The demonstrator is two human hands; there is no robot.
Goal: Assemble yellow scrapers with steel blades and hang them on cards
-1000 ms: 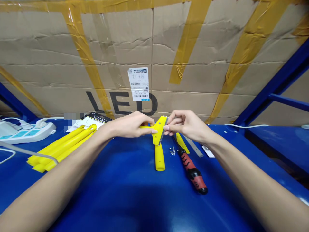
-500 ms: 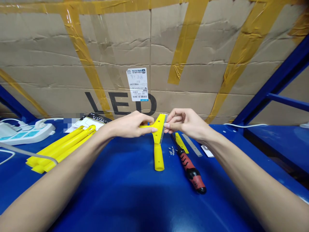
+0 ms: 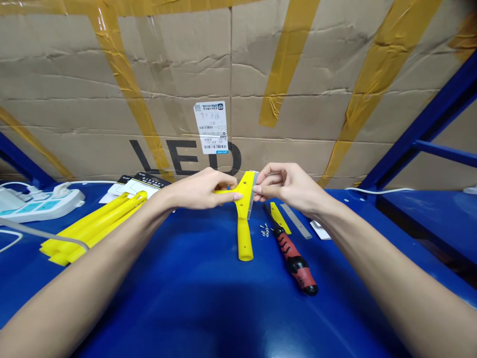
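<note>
In the middle of the head view, my left hand [image 3: 203, 189] pinches a yellow scraper head [image 3: 245, 191] by its stem and lower part, above the table. Along its right edge runs a thin grey metal blade [image 3: 251, 204]. My right hand [image 3: 285, 186] is closed on this blade, thumb against curled fingers. Just below the scraper head lies a yellow hollow handle [image 3: 245, 241], its open end toward me. A screwdriver [image 3: 298, 263] with a red and black grip rests to the right. Beside its shaft lie several small screws [image 3: 264, 230].
A yellow plate [image 3: 280, 219] and a loose blade [image 3: 296, 221] lie under my right wrist. Several yellow handles [image 3: 93, 223] are stacked left, near printed cards [image 3: 139, 184] and a white power strip [image 3: 48, 206]. A large cardboard box [image 3: 179, 74] stands behind the blue table [image 3: 208, 308].
Both hands keep the same grip on the scraper head and blade. The whole view has shifted slightly; otherwise little differs.
</note>
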